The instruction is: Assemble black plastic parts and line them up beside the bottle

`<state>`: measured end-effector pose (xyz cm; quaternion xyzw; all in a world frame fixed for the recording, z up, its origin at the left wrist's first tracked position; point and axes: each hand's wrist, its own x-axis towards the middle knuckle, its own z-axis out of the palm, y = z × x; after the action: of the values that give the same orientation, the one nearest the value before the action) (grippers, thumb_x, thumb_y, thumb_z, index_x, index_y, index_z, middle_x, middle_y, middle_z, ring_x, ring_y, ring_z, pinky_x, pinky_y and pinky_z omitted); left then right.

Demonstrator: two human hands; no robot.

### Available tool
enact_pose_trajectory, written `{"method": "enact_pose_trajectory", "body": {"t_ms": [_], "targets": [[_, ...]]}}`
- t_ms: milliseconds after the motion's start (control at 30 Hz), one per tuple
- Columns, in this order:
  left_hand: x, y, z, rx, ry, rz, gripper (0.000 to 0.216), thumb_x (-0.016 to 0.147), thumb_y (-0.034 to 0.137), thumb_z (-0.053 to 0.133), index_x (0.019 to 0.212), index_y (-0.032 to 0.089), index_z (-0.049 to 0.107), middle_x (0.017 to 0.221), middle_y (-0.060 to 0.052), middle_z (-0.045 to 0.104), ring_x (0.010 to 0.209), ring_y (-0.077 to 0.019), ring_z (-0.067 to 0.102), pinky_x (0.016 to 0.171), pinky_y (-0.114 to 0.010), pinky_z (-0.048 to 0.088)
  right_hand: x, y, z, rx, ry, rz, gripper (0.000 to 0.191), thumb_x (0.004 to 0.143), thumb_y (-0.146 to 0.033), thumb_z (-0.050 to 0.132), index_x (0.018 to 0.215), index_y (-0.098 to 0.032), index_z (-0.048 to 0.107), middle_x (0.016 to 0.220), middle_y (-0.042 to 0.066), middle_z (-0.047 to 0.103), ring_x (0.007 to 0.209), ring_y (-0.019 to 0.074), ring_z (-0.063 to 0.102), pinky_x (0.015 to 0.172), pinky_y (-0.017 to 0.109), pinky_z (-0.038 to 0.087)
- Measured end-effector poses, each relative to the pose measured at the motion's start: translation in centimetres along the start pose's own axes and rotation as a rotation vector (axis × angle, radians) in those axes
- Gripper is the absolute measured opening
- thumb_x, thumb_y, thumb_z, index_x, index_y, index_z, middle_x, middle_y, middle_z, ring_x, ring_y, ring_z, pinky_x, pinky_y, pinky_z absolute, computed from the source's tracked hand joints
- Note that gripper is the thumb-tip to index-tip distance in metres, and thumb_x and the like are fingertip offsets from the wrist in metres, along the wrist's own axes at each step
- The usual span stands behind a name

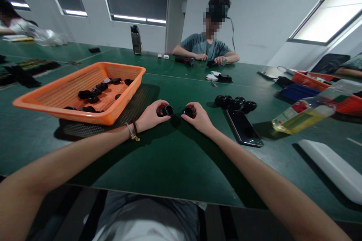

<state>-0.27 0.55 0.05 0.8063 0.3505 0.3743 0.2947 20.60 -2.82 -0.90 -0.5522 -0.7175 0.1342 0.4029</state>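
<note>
Above the green table, my left hand [154, 115] is closed around a black round cup-like part [167, 110], its hollow mouth turned toward the right. Opposite it, my right hand [199, 116] grips another black round part [187, 112] between thumb and fingers. A small gap separates the two parts. To the left stands an orange perforated basket [124, 107] with several black parts [93, 98] lying inside. Right of my right hand, a cluster of black round parts [234, 102] sits on the table beside a phone [244, 128].
A bottle of yellow liquid [308, 115] and a white block [332, 167] are at the right. Behind them are an orange basket [304, 81] and a blue tray [298, 93]. Across the table [169, 158] sits a person [207, 45]; a dark bottle [136, 40] stands at the back.
</note>
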Motion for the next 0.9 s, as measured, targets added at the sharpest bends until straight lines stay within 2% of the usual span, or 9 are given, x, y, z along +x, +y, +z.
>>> {"method": "enact_pose_trajectory", "body": {"t_ms": [267,400,567,767,900], "targets": [[0.8,-0.4,0.8,-0.013,0.060,0.062,0.038,0.066,0.016,0.065,0.102,0.016,0.054,0.099,-0.005,0.052,0.092,-0.0165,0.055,0.079,-0.032,0.051,0.0,0.2,0.1,0.039,0.021,-0.013,0.026,0.073,-0.030,0.060,0.095,-0.019,0.053,0.097,0.008,0.055,0.083,0.0187,0.055,0.070,0.033,0.047],[0.8,-0.6,0.7,-0.046,0.045,0.056,0.039,0.067,0.016,0.065,0.105,0.017,0.055,0.101,-0.005,0.050,0.091,-0.0156,0.056,0.081,-0.032,0.050,-0.1,-0.3,-0.3,-0.005,0.027,-0.023,0.019,0.074,-0.030,0.059,0.089,-0.019,0.058,0.093,0.007,0.053,0.082,0.0184,0.054,0.069,0.033,0.046],[0.7,-0.6,0.6,-0.054,0.013,0.027,0.041,0.068,0.018,0.065,0.107,0.016,0.055,0.103,-0.006,0.051,0.089,-0.0158,0.056,0.081,-0.033,0.050,-0.2,-0.8,-0.6,-0.033,0.061,-0.037,0.018,0.073,-0.033,0.061,0.086,-0.021,0.063,0.080,0.003,0.054,0.073,0.0170,0.052,0.065,0.031,0.043],[0.7,-0.4,0.6,-0.046,0.011,0.006,0.040,0.067,0.017,0.065,0.106,0.015,0.054,0.104,-0.007,0.052,0.087,-0.0154,0.057,0.080,-0.032,0.050,-0.2,-0.8,-0.6,0.101,0.071,0.052,0.024,0.072,-0.039,0.060,0.087,-0.020,0.062,0.063,-0.001,0.054,0.059,0.0143,0.049,0.057,0.028,0.038],[0.7,-0.3,0.6,-0.035,0.008,-0.003,0.039,0.067,0.017,0.065,0.105,0.015,0.055,0.102,-0.006,0.052,0.088,-0.0160,0.057,0.078,-0.032,0.050,-0.2,-0.7,-0.5,0.201,0.062,0.095,0.024,0.071,-0.037,0.058,0.088,-0.020,0.060,0.065,-0.002,0.053,0.062,0.0141,0.051,0.059,0.027,0.039]]}}
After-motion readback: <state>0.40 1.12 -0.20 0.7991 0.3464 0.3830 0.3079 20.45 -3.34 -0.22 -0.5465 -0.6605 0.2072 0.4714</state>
